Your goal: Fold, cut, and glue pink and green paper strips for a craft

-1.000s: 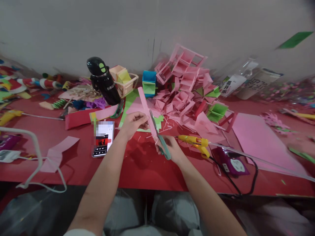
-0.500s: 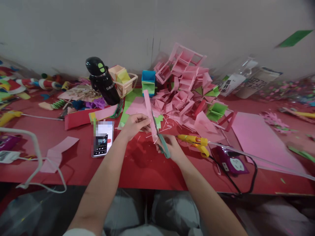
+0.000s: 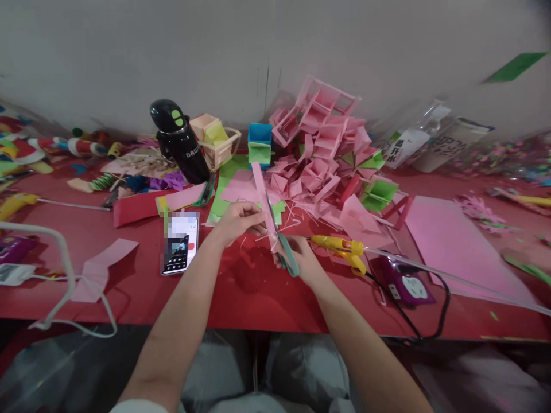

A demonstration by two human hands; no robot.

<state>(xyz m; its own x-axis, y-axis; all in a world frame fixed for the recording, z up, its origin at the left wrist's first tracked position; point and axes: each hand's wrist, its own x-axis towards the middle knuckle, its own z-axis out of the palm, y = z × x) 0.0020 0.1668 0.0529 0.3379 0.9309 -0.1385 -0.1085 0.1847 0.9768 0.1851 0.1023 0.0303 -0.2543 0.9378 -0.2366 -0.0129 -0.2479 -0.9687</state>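
Note:
Between my two hands stands a narrow pink paper strip (image 3: 263,198), tilted, its top end leaning left. The fingers of my left hand (image 3: 241,222) are closed on the strip's left edge. My right hand (image 3: 299,255) is wrapped round the green handles of a pair of scissors (image 3: 288,258). The scissor blades point up and away along the strip's right side; whether they are parted is too small to tell. Thin paper offcuts (image 3: 294,217) lie on the red table just beyond my hands.
Behind is a heap of pink folded paper pieces (image 3: 322,143). A black bottle (image 3: 183,149) and a phone (image 3: 183,244) stand and lie left. Right are a yellow glue gun (image 3: 340,245), a purple power socket (image 3: 404,281) with a black cable, and pink sheets (image 3: 460,246).
The pink strip and the scissors have shifted slightly down and to the right with my hands. Both hands keep their hold.

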